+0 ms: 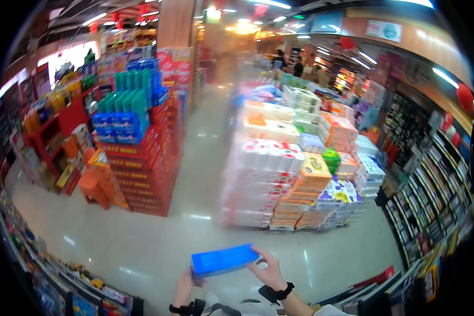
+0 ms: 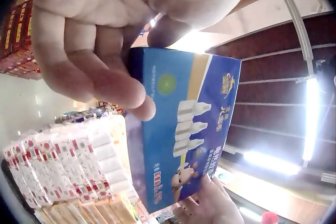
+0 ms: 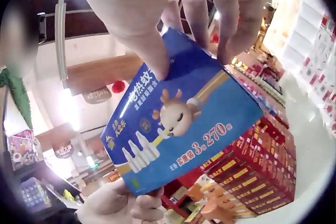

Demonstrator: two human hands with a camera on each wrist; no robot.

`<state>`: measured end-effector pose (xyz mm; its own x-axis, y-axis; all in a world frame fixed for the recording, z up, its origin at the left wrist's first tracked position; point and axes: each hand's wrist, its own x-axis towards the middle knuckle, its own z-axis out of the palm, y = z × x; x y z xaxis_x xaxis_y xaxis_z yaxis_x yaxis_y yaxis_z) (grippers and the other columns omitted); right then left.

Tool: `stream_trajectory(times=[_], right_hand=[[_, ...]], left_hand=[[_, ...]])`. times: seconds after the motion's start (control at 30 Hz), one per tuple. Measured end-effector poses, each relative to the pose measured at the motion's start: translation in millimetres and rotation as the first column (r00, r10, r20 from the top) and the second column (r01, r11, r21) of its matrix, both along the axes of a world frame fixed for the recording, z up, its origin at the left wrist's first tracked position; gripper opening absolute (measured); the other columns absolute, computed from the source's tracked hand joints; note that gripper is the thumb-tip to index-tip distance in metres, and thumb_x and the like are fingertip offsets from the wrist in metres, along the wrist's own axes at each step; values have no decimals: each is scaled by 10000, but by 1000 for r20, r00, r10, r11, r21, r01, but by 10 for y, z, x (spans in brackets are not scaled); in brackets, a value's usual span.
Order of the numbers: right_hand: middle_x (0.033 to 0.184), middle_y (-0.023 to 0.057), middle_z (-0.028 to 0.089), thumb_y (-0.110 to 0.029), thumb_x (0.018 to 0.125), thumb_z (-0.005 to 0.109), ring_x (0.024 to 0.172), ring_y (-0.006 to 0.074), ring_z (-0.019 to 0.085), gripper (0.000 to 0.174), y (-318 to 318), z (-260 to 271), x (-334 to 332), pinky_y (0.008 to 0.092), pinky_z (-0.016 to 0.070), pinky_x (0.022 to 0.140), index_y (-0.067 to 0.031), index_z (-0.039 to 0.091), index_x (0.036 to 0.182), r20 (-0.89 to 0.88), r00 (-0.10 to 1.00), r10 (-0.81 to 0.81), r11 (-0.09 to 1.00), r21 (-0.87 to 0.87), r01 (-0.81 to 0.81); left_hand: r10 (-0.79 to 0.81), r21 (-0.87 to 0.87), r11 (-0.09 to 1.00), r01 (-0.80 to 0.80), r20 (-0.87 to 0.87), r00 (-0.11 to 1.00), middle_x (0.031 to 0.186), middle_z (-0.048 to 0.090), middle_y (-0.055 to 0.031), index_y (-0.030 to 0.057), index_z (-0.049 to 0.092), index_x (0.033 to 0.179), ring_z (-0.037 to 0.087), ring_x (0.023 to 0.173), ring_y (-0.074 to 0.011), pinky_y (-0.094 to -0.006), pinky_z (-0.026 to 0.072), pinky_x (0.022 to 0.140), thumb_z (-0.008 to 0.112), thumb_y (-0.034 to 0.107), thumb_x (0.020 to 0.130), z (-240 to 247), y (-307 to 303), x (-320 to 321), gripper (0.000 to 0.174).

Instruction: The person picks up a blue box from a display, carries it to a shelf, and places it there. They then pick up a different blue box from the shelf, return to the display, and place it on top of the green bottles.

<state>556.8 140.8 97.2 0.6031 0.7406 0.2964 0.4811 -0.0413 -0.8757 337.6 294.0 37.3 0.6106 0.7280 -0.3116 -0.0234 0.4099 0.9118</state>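
Observation:
A flat blue box of mosquito repellent liquid (image 1: pixel 224 260) is held out in front of the body, between both hands. My left hand (image 1: pixel 186 287) grips its left end, with the fingers curled around the edge in the left wrist view. At the other end, the right hand (image 1: pixel 267 269) pinches the box between thumb and fingers. The printed face of the box (image 3: pixel 205 132) shows white bottles, a cartoon deer and Chinese lettering in the right wrist view. Dark straps circle both wrists.
Ahead on the right stands a pile of packaged tissue (image 1: pixel 271 158). Red cartons (image 1: pixel 147 181) are stacked at left, beside orange stools (image 1: pixel 95 187). Low shelves of goods (image 1: pixel 79 295) run close by at the lower left, and a tall rack (image 1: pixel 426 195) lines the right.

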Motion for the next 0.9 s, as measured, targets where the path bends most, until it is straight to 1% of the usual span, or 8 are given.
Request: stream_trajectory(times=[0.23, 0.33, 0.43, 0.53, 0.63, 0.73, 0.87, 0.9], right_hand=[[1317, 95, 591, -156, 777, 781, 1073, 194, 607, 550, 1004, -133, 154, 293, 514, 766, -123, 586, 1291, -94, 987, 131, 991, -5, -132], [1322, 92, 589, -175, 789, 773, 1075, 198, 609, 556, 1387, -285, 326, 299, 512, 778, -126, 576, 1306, -158, 971, 179, 981, -39, -188], [1315, 90, 593, -181, 805, 760, 1083, 197, 603, 551, 1841, -353, 597, 302, 509, 787, -123, 567, 1318, -129, 967, 220, 973, -48, -228], [1309, 93, 595, -166, 805, 757, 1081, 197, 602, 547, 2290, -389, 939, 303, 510, 784, -119, 568, 1317, -159, 964, 214, 975, -32, -222], [1313, 93, 593, -137, 793, 758, 1078, 196, 602, 549, 2796, -471, 1371, 300, 512, 777, -118, 573, 1310, -191, 953, 236, 971, 79, -224], [1360, 117, 540, -1, 769, 745, 1024, 161, 603, 575, 3300, -414, 1828, 269, 515, 766, -82, 550, 1304, -161, 953, 257, 964, 111, -241], [1320, 98, 564, 32, 757, 738, 1019, 132, 590, 596, 3918, -386, 2397, 259, 507, 783, -76, 537, 1308, -125, 955, 270, 950, 196, -243], [1341, 100, 550, 50, 754, 733, 1047, 127, 578, 621, 4011, -514, 2583, 261, 504, 810, -79, 520, 1323, -183, 945, 273, 962, 38, -270]], left_hand=[[125, -91, 988, -126, -19, 992, 784, 668, -127, -18, 615, 1002, 654, 671, -207, -326, 521, 598, 323, 355, 1039, 18, 698, -45, 476], [95, 48, 995, -89, -151, 984, 834, 636, -60, 43, 634, 1030, 579, 740, -149, -295, 479, 656, 417, 418, 1004, 106, 900, 22, 434], [128, 41, 991, -125, -64, 990, 892, 642, -54, 40, 626, 1052, 583, 755, -146, -296, 472, 661, 444, 383, 1002, 8, 1262, 229, 392], [200, -142, 966, -215, -116, 973, 806, 673, -124, -19, 616, 1019, 651, 671, -199, -323, 521, 603, 347, 343, 1037, -154, 1746, 593, 452], [122, -56, 989, -134, -178, 976, 791, 671, -135, -7, 617, 979, 634, 669, -206, -336, 517, 643, 331, 413, 1033, -90, 2246, 977, 511], [158, -34, 985, -167, -177, 971, 797, 675, -134, 0, 625, 971, 634, 664, -204, -331, 515, 653, 341, 394, 1031, -95, 2751, 1330, 489], [89, 47, 995, -87, -29, 996, 801, 675, -126, 5, 619, 978, 636, 696, -207, -337, 515, 650, 349, 364, 1031, -72, 3411, 1840, 453], [80, 114, 991, -73, -54, 995, 801, 674, -125, 6, 616, 987, 637, 705, -206, -336, 516, 650, 350, 365, 1030, -86, 3523, 1927, 449]])
